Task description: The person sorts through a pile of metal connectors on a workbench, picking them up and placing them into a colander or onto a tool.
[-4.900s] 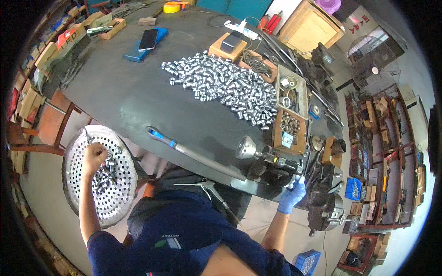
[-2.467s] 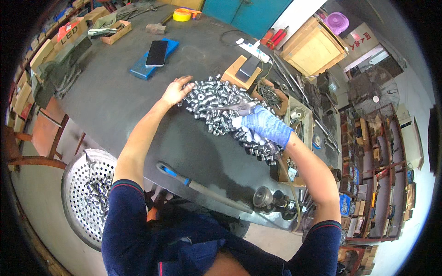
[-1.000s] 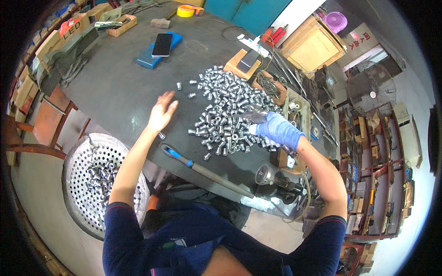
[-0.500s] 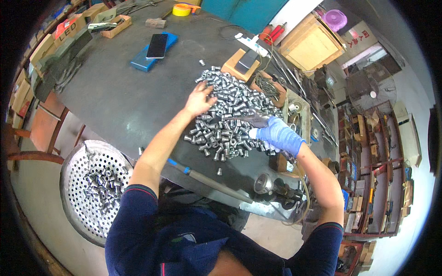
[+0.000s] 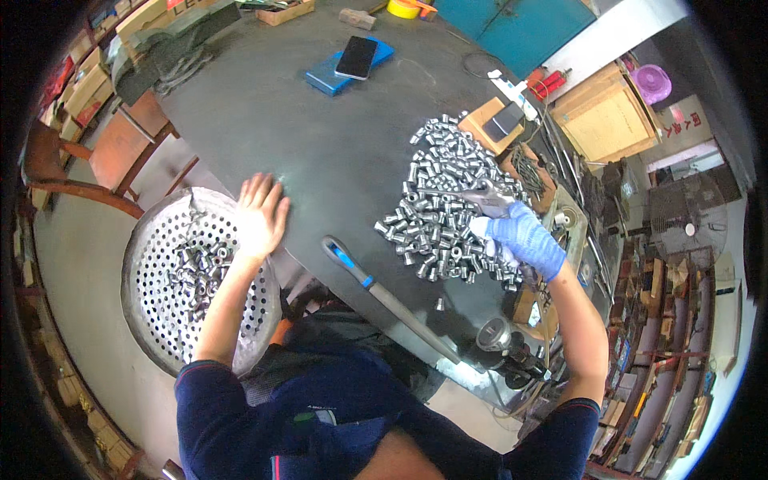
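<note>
Head view: the bare left hand (image 5: 262,218) spreads open, apparently holding nothing, at the table's (image 5: 336,168) left near edge; the gloved right hand (image 5: 524,240) grips one air gun (image 5: 486,198) over metal fittings (image 5: 448,168) (too many to count). Red characters mark a far-right panel (image 5: 684,132).

The small fittings (image 5: 445,218) are bright, glossy metal; the perforated pan (image 5: 149,320) is duller metal. The tabletop (image 5: 336,184) looks smooth and mostly matt, the glove (image 5: 528,242) knitted cloth, the chair (image 5: 118,154) smooth wood.
</note>
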`<state>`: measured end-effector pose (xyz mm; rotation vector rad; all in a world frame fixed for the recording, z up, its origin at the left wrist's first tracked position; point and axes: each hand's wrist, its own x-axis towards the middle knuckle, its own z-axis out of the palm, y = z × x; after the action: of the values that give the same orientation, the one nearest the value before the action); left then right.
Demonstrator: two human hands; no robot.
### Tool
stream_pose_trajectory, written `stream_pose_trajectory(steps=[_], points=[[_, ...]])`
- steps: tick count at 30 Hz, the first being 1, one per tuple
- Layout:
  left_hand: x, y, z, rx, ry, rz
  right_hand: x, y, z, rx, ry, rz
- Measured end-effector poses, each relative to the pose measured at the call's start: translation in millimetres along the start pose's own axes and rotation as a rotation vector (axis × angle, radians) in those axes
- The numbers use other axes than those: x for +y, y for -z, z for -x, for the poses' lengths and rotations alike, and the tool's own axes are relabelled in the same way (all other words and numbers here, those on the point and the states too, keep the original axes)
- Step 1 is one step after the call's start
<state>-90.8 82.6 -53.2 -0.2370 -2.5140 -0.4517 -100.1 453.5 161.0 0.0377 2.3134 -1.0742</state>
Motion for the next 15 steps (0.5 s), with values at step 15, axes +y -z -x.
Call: stream_pose_trajectory(steps=[15], points=[[66.5,-27.6,-18.1,-0.073,0.041,0.738,-76.7,-67.4,-69.1,-0.005,0.283,0.444]])
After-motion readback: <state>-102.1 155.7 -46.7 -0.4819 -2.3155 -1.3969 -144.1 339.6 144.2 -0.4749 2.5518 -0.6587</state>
